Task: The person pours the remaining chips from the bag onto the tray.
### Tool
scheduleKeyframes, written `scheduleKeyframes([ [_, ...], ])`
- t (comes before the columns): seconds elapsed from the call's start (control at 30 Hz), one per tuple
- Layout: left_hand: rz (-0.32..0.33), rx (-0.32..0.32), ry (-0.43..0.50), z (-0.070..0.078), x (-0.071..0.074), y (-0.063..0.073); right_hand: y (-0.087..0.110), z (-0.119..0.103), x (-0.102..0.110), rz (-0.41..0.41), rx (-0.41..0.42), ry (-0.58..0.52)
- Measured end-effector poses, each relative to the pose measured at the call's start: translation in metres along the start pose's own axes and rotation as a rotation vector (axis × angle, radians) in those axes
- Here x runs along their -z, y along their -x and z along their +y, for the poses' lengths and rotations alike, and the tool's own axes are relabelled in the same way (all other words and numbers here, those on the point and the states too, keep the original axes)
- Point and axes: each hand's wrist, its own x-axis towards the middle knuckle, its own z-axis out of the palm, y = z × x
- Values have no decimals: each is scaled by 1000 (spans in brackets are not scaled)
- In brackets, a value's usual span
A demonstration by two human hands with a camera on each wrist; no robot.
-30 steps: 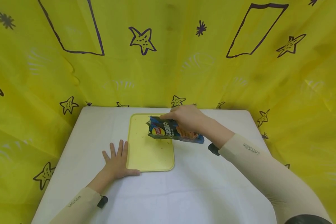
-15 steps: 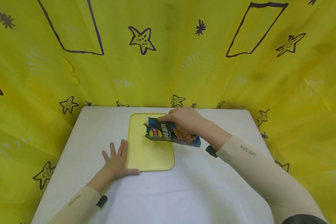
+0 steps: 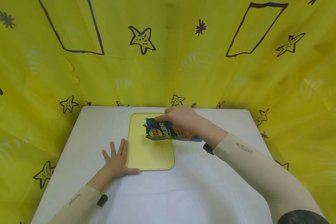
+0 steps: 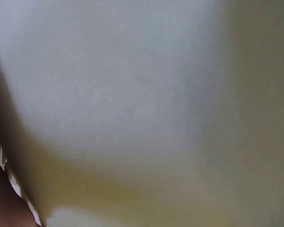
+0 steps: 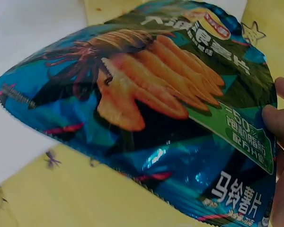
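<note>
My right hand (image 3: 181, 117) grips the upper edge of a dark blue potato chip bag (image 3: 160, 130), which lies nearly level over a pale yellow tray (image 3: 149, 157). The bag's ragged left end looks torn; its inside is hidden. In the right wrist view the foil bag (image 5: 146, 113) shows printed chips and a lobster, with my fingers (image 5: 280, 120) at its right edge. Several small crumbs (image 3: 168, 142) dot the tray. My left hand (image 3: 116, 163) rests flat with fingers spread, touching the tray's left edge and near corner. Only a bit of that hand (image 4: 9, 203) enters the left wrist view.
A white cloth (image 3: 190, 193) covers the table under the tray. Yellow curtains (image 3: 168, 68) with drawn starfish hang behind and on both sides, close to the table edges.
My right hand has shifted slightly left with the chip bag, whose tilt wavered a little along the way. The left hand and the tray have stayed in place.
</note>
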Motion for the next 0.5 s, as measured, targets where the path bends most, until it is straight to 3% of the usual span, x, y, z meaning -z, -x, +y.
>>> scheduleKeyframes([
  [0.3, 3, 0, 9, 0, 3, 1, -8, -9, 10, -42, 67, 53],
  [0.5, 8, -6, 19, -1, 2, 0, -11, -11, 13, -24, 76, 67],
])
